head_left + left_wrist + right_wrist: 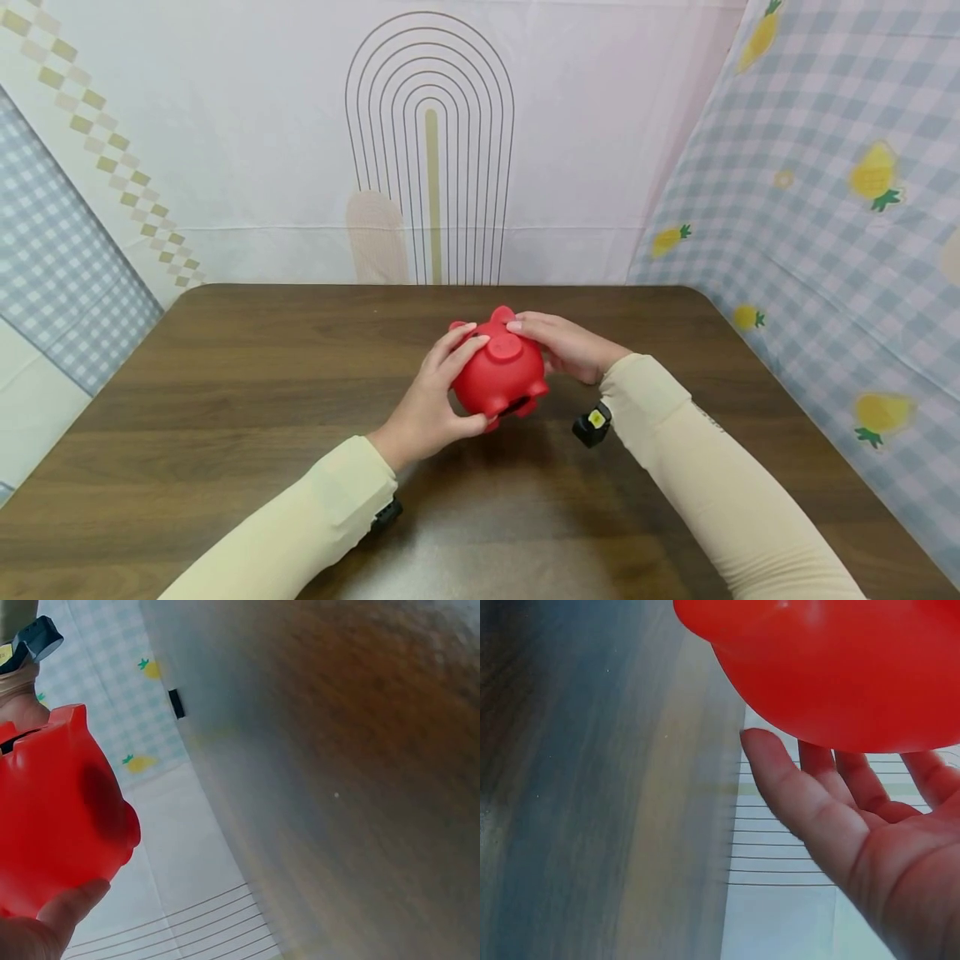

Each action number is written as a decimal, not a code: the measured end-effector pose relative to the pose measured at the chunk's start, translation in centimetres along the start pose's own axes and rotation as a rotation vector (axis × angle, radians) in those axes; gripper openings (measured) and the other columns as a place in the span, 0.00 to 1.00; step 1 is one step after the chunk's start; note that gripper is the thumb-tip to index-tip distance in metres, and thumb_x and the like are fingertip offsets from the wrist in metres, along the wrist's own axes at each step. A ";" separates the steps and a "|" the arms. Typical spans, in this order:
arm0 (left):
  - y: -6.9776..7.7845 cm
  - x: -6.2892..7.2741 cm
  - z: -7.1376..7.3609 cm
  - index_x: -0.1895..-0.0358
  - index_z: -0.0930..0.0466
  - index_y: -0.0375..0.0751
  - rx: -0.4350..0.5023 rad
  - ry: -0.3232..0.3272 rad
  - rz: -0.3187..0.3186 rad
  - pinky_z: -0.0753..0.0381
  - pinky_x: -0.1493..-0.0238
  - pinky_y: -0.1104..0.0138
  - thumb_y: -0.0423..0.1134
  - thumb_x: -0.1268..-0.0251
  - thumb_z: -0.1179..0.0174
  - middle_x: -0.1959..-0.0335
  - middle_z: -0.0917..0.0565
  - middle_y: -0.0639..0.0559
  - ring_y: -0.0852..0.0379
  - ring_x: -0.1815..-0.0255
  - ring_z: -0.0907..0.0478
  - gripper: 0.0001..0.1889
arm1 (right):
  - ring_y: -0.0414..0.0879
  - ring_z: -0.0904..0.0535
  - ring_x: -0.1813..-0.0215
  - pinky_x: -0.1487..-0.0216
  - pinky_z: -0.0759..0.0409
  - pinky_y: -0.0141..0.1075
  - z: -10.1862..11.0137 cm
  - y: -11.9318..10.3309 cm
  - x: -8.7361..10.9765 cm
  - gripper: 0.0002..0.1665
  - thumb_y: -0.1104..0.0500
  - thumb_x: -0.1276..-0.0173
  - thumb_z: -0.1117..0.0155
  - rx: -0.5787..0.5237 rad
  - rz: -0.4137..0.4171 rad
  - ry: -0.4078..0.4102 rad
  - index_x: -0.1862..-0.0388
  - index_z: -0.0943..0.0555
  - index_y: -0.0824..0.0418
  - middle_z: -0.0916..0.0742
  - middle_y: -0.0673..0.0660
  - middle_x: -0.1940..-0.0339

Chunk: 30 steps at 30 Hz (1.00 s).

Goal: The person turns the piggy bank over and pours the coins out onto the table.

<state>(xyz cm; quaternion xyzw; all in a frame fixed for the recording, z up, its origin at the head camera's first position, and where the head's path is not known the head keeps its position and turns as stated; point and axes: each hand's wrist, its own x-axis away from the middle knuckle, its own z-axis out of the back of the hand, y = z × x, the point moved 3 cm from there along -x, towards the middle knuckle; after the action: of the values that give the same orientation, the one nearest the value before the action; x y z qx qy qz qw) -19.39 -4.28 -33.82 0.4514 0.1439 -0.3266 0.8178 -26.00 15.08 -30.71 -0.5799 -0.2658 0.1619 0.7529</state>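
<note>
A red pig-shaped piggy bank (495,375) is held up over the wooden table, its round snout toward the head camera and a dark opening between its stubby feet. My left hand (435,400) grips its left side, fingers spread over the upper face and thumb low near a foot. On the far right side, my right hand (566,346) touches the pig, its fingertips lying by an ear. In the right wrist view the right thumb (780,776) stands apart from the red surface, while the other fingers pass partly hidden behind it.
The brown wooden table (262,400) spreads beneath both arms. Behind it hangs a white cloth (262,125) with printed arches, and a checked cloth (810,208) with pineapples lines the right side. A black wrist camera (592,425) sits at the right cuff.
</note>
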 end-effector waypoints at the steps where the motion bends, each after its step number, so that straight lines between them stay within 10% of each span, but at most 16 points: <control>1: 0.0 0.0 0.0 0.31 0.35 0.44 -0.001 -0.003 -0.002 0.19 0.48 0.54 0.31 0.60 0.24 0.29 0.40 0.46 0.46 0.30 0.42 0.46 | 0.48 0.18 0.56 0.57 0.16 0.39 0.0 0.0 0.0 0.29 0.48 0.27 0.52 -0.006 0.003 -0.006 0.35 0.33 0.65 0.20 0.58 0.47; 15: -0.5 -0.1 -0.2 0.30 0.36 0.45 0.062 -0.043 0.000 0.18 0.49 0.56 0.30 0.60 0.25 0.28 0.41 0.46 0.46 0.30 0.41 0.47 | 0.48 0.17 0.56 0.57 0.16 0.41 -0.4 0.8 0.1 0.32 0.49 0.28 0.53 -0.105 0.003 -0.042 0.31 0.39 0.64 0.21 0.58 0.47; 30: -0.9 -0.2 -0.3 0.30 0.35 0.47 -0.019 -0.089 0.028 0.18 0.49 0.54 0.31 0.57 0.25 0.27 0.41 0.49 0.46 0.29 0.43 0.45 | 0.47 0.19 0.53 0.53 0.17 0.38 -0.8 2.0 -0.1 0.34 0.50 0.31 0.51 -0.108 0.009 0.117 0.30 0.40 0.64 0.24 0.63 0.40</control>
<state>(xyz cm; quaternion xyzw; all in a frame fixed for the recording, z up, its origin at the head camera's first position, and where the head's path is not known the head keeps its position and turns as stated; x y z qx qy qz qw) -20.07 -4.28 -34.45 0.4306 0.1043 -0.3334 0.8322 -25.52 14.96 -32.79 -0.6292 -0.2270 0.1164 0.7342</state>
